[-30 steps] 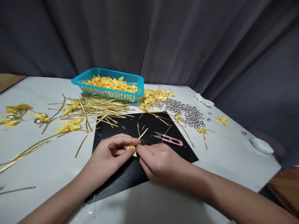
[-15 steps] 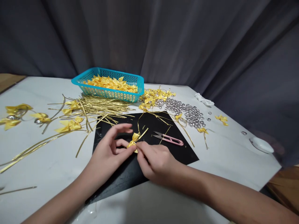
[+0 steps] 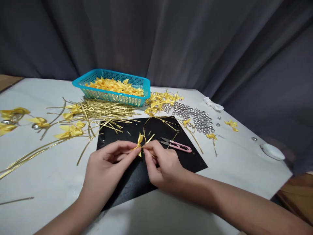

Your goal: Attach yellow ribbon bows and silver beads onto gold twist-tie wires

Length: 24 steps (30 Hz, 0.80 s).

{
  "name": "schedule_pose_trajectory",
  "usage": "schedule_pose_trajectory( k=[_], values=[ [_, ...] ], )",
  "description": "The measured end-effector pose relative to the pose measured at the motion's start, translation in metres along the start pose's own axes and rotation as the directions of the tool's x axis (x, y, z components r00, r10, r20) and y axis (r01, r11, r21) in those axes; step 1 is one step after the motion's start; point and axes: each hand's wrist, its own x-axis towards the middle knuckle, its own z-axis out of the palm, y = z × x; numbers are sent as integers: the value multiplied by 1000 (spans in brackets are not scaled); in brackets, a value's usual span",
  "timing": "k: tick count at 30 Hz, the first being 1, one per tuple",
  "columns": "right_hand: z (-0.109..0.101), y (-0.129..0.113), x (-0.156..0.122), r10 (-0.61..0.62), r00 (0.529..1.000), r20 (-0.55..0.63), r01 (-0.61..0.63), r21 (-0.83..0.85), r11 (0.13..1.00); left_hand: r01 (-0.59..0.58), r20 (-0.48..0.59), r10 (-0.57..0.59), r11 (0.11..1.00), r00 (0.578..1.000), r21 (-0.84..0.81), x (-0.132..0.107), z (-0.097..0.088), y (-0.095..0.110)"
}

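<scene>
A small yellow ribbon bow (image 3: 140, 140) is pinched between the thumb and fingers of my left hand (image 3: 111, 163), above a black mat (image 3: 127, 189). My right hand (image 3: 163, 161) is closed on a thin gold cord (image 3: 149, 139) at the bow's right side, its fingertips almost touching those of the left. The exact grip on the cord is partly hidden by the fingers. Pink thread snips (image 3: 179, 146) lie on the mat, just beyond my right hand.
Behind the mat stands a blue basket (image 3: 110, 96) of yellow bows. Cut gold cords (image 3: 105, 109) are heaped before it. Silver beads (image 3: 195, 117) spread to the right, near a small white dish (image 3: 272, 151). Finished-looking bows (image 3: 72, 130) lie at left on the white table (image 3: 56, 176).
My left fingers have closed in on the bow, which has turned more upright. The right hand has stayed nearly in place, its fingertips slightly raised.
</scene>
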Motion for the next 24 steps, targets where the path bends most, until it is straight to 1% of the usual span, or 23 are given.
schedule_pose_trajectory(
  k=[3,5,7,10,12,15,18,20,22,24],
  values=[
    [3,-3,-2,31,998,-56,-28,42,999,-105,-27,109,986,994,130,-5,0,0],
    [4,-4,-3,26,996,-89,-22,54,998,-195,-28,206,958,978,211,-8,0,0],
    [3,-3,-2,3,995,-104,3,55,998,-273,-14,287,924,958,268,-10,-1,0],
    [-2,1,2,-88,988,-129,96,51,994,-334,19,343,900,939,279,-11,-2,-1],
    [-6,6,6,-180,974,-138,187,39,982,-323,28,326,918,945,229,-11,-2,-3],
    [-12,13,10,-270,960,-73,273,23,962,-260,19,259,958,966,124,-9,0,-3],
    [-14,16,11,-283,959,3,283,-8,959,-207,25,207,978,978,15,-6,2,-2],
    [-15,16,10,-283,958,35,284,-47,958,-149,39,151,988,988,-49,-3,3,-2],
    [-15,16,10,-276,959,65,281,-82,956,-77,68,84,993,994,-89,0,3,-3],
    [-15,15,10,-272,959,85,281,-121,952,-29,107,42,993,993,-117,3,3,-5]
  ],
)
